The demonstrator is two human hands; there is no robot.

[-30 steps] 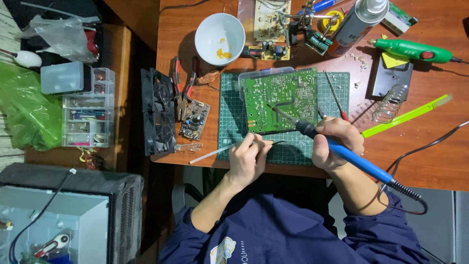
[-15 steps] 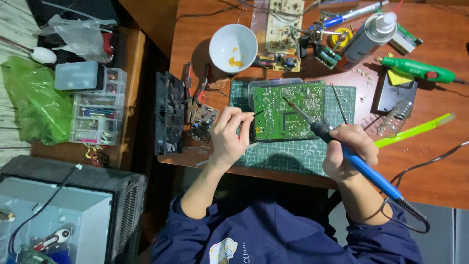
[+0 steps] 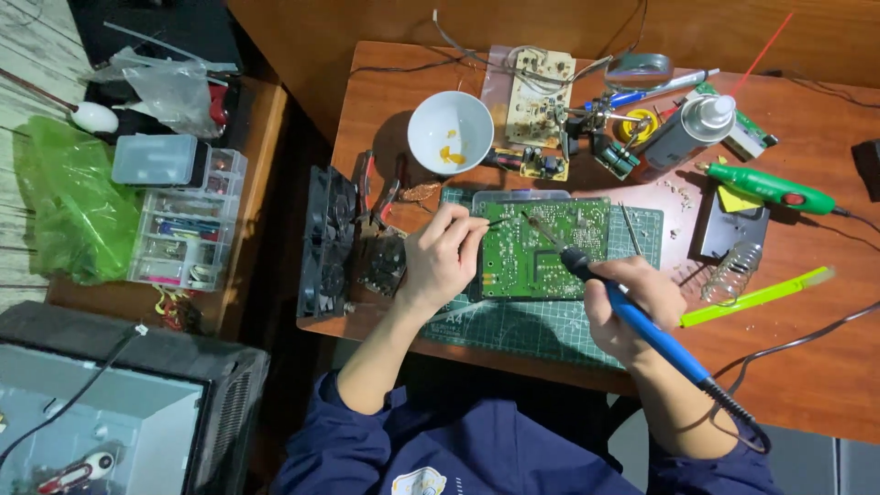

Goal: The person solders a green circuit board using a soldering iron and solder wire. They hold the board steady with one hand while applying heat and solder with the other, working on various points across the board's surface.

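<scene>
A green circuit board lies on a green cutting mat on the wooden table. My right hand grips a blue-handled soldering iron, its metal tip slanting up-left over the board's middle. My left hand rests at the board's left edge and pinches a thin strand of solder wire that reaches toward the iron's tip.
Behind the board stand a white bowl, a beige circuit board, a spray can and a green rotary tool. A coil iron stand and yellow-green stick lie right. Black fans and a parts drawer box sit left.
My left hand has moved up from the mat's front edge to the board's left side, bringing the solder wire onto the board. The iron's tip now slants over the board.
</scene>
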